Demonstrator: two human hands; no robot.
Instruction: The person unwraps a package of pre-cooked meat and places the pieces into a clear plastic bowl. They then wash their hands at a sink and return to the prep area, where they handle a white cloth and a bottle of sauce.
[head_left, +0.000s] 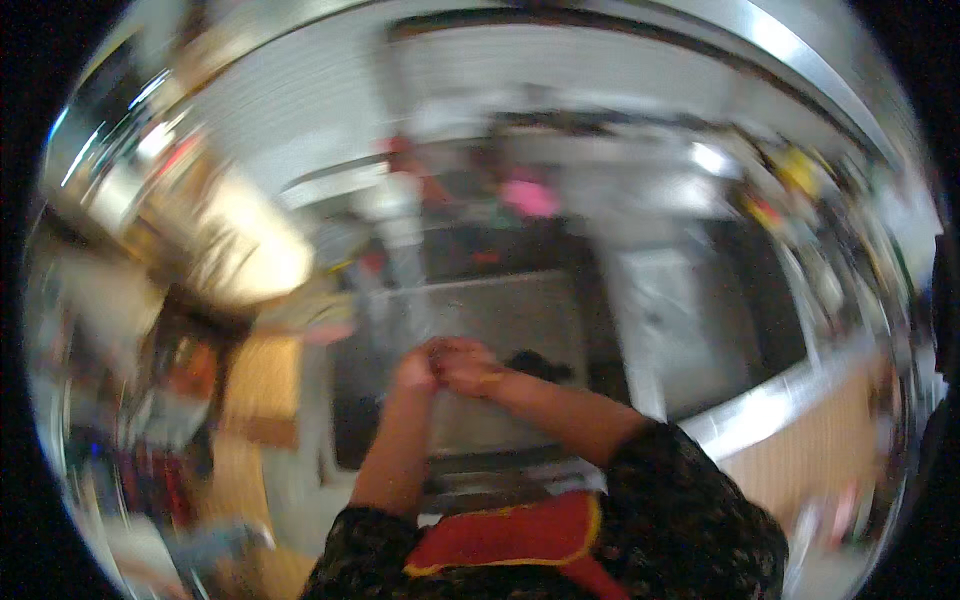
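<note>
My left hand (415, 369) and my right hand (466, 367) meet over the left basin of a metal sink (510, 300). They press together with bent fingers, and motion blur hides whether anything lies between them. Just beyond them a pale upright shape (401, 225), too blurred to name, rises at the back left of the basin. A dark object (536, 365) shows beside my right wrist, low in the basin. A red apron (510, 532) with yellow edging hangs at my front.
To the right is a second sink basin (682, 315) with a bright metal rim (757, 412). Something pink (529, 196) sits behind the left basin. At left are a lit, cream-coloured object (255, 247) and a wooden surface (262, 375). Blurred clutter (802, 180) lines the far right.
</note>
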